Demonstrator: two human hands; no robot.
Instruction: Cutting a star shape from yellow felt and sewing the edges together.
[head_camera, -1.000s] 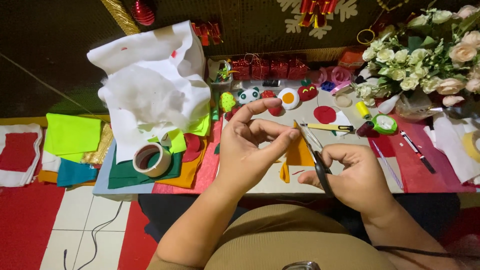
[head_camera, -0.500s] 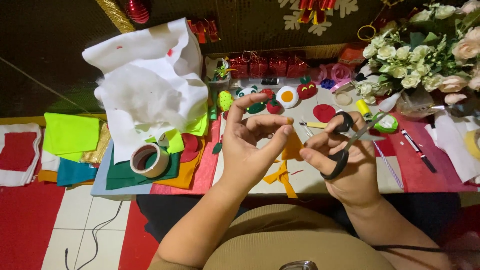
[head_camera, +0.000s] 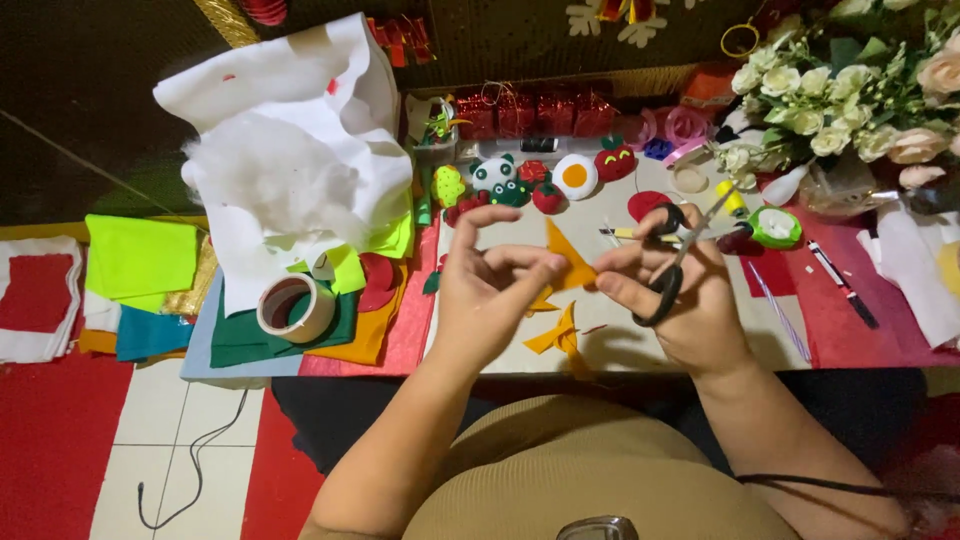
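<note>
Orange felt piece points up-left at frame centre, pinched in your left hand; your right hand grips black scissors, blades aimed upper right.

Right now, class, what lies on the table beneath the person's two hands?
Orange felt scraps lie on the pale board under the left hand and right hand; anything directly beneath the palms is hidden.
</note>
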